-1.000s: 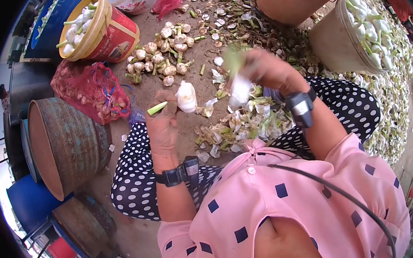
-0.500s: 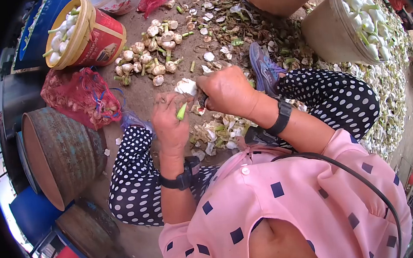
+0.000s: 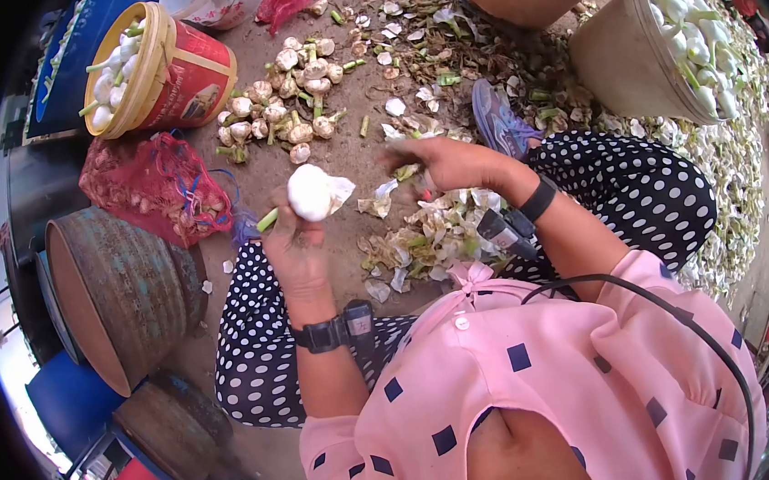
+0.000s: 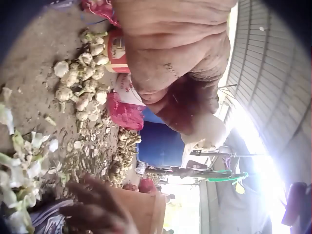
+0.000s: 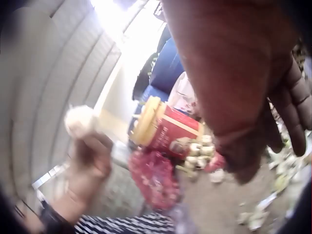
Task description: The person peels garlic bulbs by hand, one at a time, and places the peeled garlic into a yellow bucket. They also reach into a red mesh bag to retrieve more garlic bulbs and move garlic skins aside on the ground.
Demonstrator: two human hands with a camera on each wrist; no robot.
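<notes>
My left hand [image 3: 299, 252] holds a white garlic bulb [image 3: 310, 192] on its fingers. The bulb's cut green stem [image 3: 268, 220] sticks out past the hand on the left, and a loose flap of papery skin [image 3: 340, 192] hangs off its right side. In the left wrist view the bulb [image 4: 207, 130] shows beyond the palm. My right hand [image 3: 455, 162] is apart from it, over the floor to the right, blurred. Its fingers [image 5: 291, 114] extend loosely in the right wrist view. A small red spot [image 3: 425, 196] shows beside this hand.
Unpeeled garlic bulbs [image 3: 294, 97] lie heaped on the ground ahead. Garlic skins [image 3: 421, 237] pile up between the legs. A red-and-yellow bucket [image 3: 191, 69] and a pale bucket [image 3: 629, 59] hold peeled garlic. A red net bag [image 3: 156, 191] and a rusty drum [image 3: 133, 289] stand left.
The right hand, blurred over the skins at first, came to the left hand at the bulb, then drew back right. The left hand has turned, bringing the bulb up into view.
</notes>
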